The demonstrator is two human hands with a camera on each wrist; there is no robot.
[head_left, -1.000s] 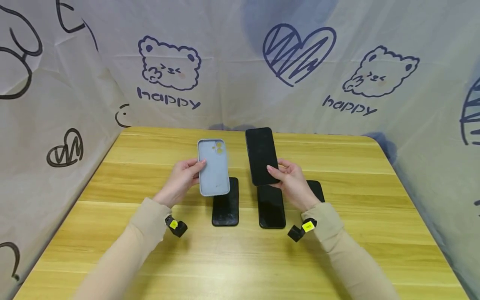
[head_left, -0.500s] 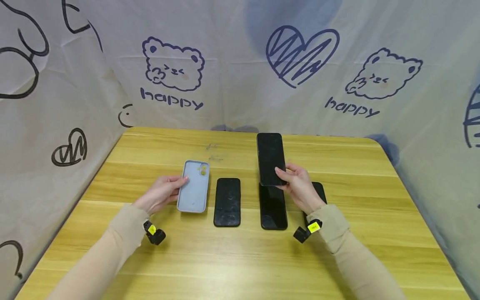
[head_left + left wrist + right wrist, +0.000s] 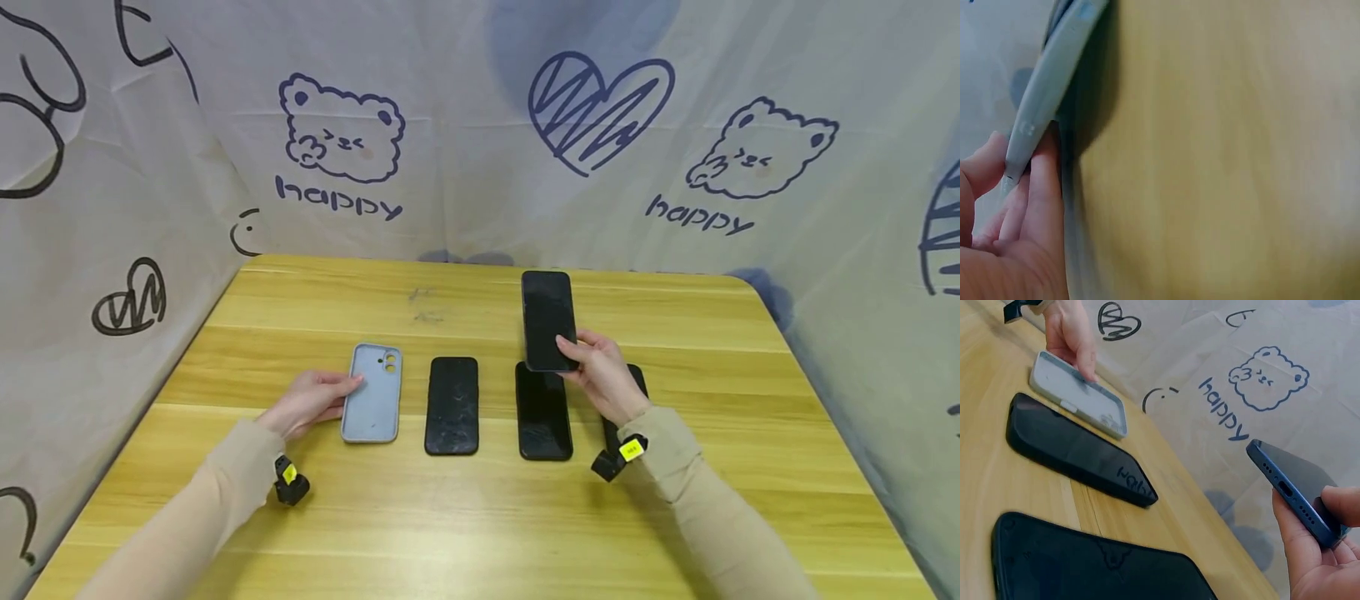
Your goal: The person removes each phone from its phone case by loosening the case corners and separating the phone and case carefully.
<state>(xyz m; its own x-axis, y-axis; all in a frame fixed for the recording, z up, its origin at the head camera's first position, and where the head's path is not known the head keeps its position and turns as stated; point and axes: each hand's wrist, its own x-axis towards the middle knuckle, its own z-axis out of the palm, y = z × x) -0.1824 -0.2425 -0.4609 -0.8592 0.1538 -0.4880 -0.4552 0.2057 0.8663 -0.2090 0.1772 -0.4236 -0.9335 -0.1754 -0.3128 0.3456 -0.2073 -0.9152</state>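
Right fingers (image 3: 572, 348) grip the raised phone (image 3: 547, 308) by its near right corner; that small hold, if loosened, could drop it onto the middle phone (image 3: 543, 423) on the counter (image 3: 480, 533). Left fingers (image 3: 347, 385) pinch the case (image 3: 372, 400), far left of the phones, hollow side up, no phone inside.

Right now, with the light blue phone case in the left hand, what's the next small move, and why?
Probably have the left hand lower the phone case flat onto the table and let go: in the left wrist view the fingers reach beneath one edge, so it seems slightly raised. The right hand holds a dark phone, so freeing the left could help with it.
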